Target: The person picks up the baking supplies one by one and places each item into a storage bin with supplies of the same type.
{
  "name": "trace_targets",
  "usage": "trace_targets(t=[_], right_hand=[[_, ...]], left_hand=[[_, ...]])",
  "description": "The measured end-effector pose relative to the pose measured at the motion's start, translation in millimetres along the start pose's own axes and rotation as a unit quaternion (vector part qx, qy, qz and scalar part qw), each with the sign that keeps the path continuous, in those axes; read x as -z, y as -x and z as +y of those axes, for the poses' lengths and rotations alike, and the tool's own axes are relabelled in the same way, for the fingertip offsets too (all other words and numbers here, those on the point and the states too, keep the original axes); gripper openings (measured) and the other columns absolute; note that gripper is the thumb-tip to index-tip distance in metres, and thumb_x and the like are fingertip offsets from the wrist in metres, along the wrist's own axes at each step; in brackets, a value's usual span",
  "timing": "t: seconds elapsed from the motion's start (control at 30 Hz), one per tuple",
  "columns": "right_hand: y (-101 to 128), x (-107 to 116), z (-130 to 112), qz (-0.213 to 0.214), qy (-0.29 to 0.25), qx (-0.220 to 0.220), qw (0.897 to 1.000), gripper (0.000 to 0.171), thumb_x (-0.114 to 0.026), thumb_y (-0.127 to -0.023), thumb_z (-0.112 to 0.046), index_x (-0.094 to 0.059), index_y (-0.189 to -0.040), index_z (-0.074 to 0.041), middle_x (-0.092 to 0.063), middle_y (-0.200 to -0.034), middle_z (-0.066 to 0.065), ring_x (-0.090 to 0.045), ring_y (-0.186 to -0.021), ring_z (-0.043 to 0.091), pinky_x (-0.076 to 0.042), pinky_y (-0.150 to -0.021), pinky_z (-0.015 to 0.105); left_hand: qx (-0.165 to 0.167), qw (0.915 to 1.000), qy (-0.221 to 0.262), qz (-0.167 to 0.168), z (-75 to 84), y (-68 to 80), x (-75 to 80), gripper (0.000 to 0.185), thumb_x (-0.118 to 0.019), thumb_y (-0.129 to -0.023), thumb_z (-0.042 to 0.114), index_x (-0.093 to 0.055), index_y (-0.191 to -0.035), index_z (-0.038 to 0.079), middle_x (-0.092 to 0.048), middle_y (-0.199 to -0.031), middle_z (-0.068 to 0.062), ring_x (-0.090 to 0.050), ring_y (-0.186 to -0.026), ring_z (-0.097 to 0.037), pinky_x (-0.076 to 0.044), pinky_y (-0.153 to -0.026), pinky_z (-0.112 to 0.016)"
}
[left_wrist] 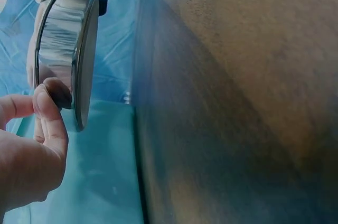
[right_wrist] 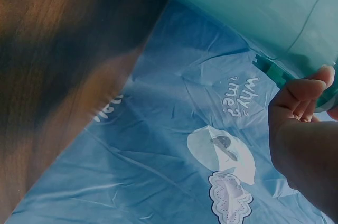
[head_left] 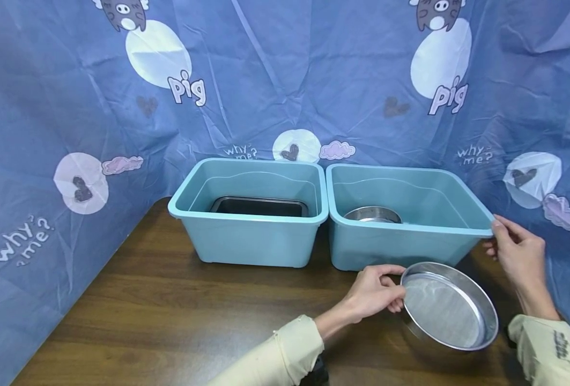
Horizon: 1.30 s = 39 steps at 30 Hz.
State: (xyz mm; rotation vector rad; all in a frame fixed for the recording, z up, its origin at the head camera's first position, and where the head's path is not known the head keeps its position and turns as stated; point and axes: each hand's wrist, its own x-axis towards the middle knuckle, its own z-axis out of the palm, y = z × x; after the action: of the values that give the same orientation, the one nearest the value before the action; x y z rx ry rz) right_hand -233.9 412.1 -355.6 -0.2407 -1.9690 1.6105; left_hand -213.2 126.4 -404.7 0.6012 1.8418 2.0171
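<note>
Your left hand (head_left: 374, 294) pinches the rim of a round metal pan (head_left: 446, 308). Your thumb sits on top of the rim and your fingers (left_wrist: 50, 109) curl under it. The pan is tilted, with its far side near the table (head_left: 169, 300) and its open side facing up at you. It sits in front of the right blue tub (head_left: 405, 225), just beside the tub's front wall.

Your right hand (head_left: 518, 249) grips the right corner of that tub's rim. The thumb is on top and the fingers (right_wrist: 303, 94) wrap under the edge.

Inside the right blue tub lies a metal bowl (head_left: 372, 214), low at the bottom. The left blue tub (head_left: 253, 214) stands right next to it, and their rims touch. A dark tray (head_left: 259, 206) lies in the bottom of the left tub.

Both tubs stand on the brown wooden table. Behind them hangs a blue cloth (head_left: 285, 80) with pigs, hearts and clouds on it. Your sleeves (head_left: 280, 354) are pale yellow.
</note>
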Motion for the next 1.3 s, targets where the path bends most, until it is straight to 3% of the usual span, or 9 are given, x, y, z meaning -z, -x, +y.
trace_targets(t=[0.83, 1.3], right_hand=[[2.9, -2.3, -5.0, 0.014, -0.029, -0.015, 0.999, 0.033, -0.061, -0.102, -0.009, -0.073, -0.092, -0.038, -0.064, -0.056, -0.008, -0.058, -0.042, 0.002, -0.046, -0.041, 0.012], [1.3, -3.9, -3.1, 0.012, -0.018, -0.013, 1.0, 0.029, -0.062, -0.103, -0.011, -0.073, -0.095, -0.037, -0.065, -0.058, -0.008, -0.058, -0.043, 0.002, -0.046, -0.042, 0.013]], left_hand=[[-0.006, 0.9999, -0.008, -0.013, 15.8, 4.2, 5.8, 0.044, -0.064, -0.09, -0.01, -0.067, -0.132, 0.002, -0.065, -0.065, 0.0, -0.061, -0.053, -0.008, -0.059, -0.056, -0.023], [-0.023, 0.999, -0.032, -0.022, 28.1, 4.4, 12.9, 0.043, -0.065, -0.091, -0.008, -0.067, -0.132, 0.003, -0.068, -0.067, -0.002, -0.063, -0.055, -0.008, -0.06, -0.059, -0.026]])
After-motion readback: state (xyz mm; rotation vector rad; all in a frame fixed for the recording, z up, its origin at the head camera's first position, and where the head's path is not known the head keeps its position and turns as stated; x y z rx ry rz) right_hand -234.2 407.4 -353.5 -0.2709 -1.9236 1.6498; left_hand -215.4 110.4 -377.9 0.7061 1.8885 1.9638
